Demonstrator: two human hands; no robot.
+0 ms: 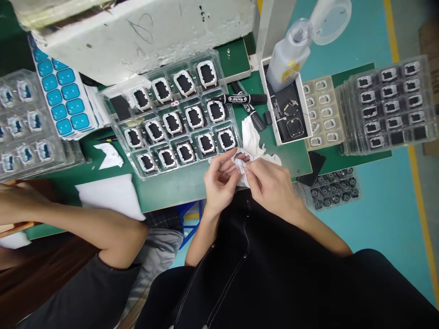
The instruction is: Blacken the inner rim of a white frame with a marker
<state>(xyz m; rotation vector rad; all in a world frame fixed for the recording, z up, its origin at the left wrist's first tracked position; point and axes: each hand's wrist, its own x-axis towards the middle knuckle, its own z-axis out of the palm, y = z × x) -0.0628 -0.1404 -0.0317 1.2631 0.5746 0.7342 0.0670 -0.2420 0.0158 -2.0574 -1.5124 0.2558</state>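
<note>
Left hand (219,176) pinches white frame (242,157), right hand (269,180) fingers clamped on white cloth (255,144) — we judge: wipe gently, grip edges only.

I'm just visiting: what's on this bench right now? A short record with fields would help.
left hand: holds a small white frame part
right hand: presses a white cloth on that part
clear tray: three rows of white-framed black parts, beside the hands
black marker: lying behind the cloth
white bottle: standing in a white box
neighbour's arm: at the left
</note>
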